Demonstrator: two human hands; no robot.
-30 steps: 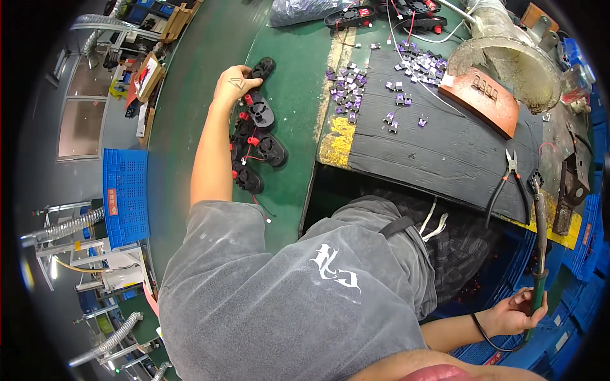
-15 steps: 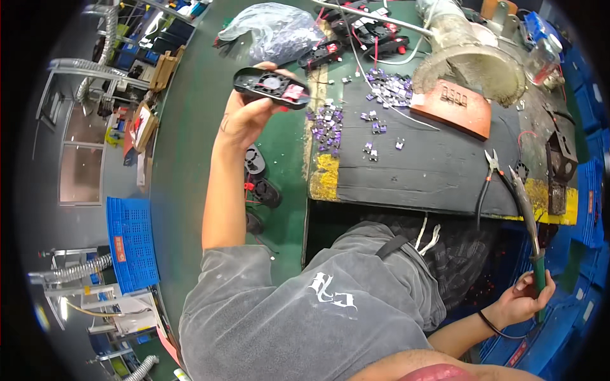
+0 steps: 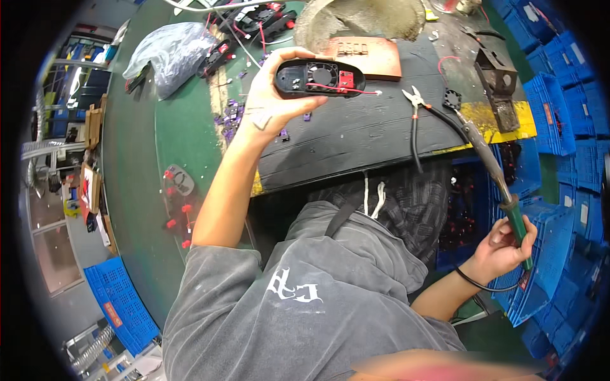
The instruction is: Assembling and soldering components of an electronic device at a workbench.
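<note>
My left hand [image 3: 270, 98] holds a black oval plastic shell [image 3: 319, 77] over the dark work mat [image 3: 356, 136]. Inside the shell sit a small round fan, a red part and a thin red wire that sticks out to the right. My right hand [image 3: 502, 247] is low at the right, off the bench, gripping the green handle of a soldering iron [image 3: 492, 168]. The iron's long metal shaft points up toward the mat's yellow edge.
Black-handled pliers [image 3: 414, 120] lie on the mat beside the shell. An orange board [image 3: 365, 56], purple small parts [image 3: 232, 117], a clear plastic bag [image 3: 166, 54] and more black shells [image 3: 254, 16] lie further back. Blue crates [image 3: 553, 108] stand at the right. Loose black and red parts [image 3: 178, 190] lie on the green surface.
My left hand picked a black shell from the pile on the green surface and carried it right, over the dark mat. My right hand kept hold of the soldering iron.
</note>
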